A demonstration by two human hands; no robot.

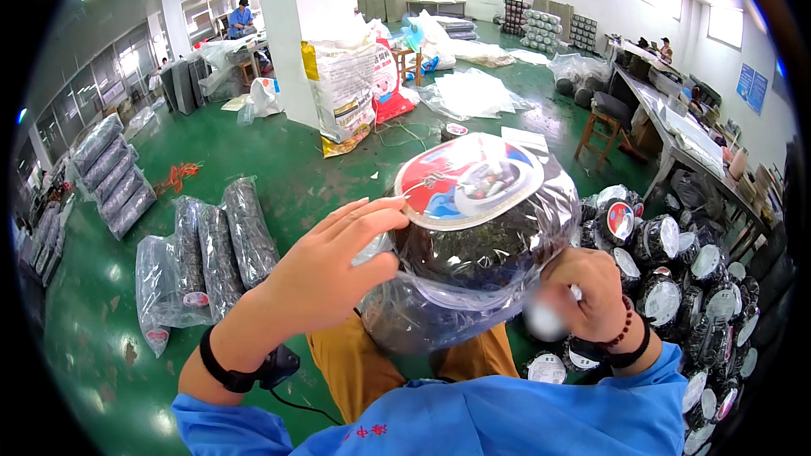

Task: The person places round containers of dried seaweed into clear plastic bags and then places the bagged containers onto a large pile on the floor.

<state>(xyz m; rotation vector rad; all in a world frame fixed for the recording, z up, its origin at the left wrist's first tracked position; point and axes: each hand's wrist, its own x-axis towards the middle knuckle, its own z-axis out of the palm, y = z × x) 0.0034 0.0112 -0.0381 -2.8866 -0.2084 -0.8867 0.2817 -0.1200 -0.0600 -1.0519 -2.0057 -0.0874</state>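
A dark, round package (477, 245) in clear plastic, with a red, blue and white oval label (469, 181), is upright in front of me above my knees. A loose clear bag (427, 312) surrounds its lower part. My left hand (346, 257) reaches to its left side, fingers stretched out, fingertips touching near the label's edge. My right hand (583, 291) is curled closed at the package's right side; a pale, blurred shape shows at the fingers, and I cannot make out what they grip.
Wrapped dark rolls (211, 253) lie at left, stacked bundles (110, 177) behind them. Several round packages (659, 304) pile at right beside a long bench (676, 127) and stool (608, 110). A pillar (287, 76) has sacks (338, 93) against it. A person (239, 21) in blue works beyond.
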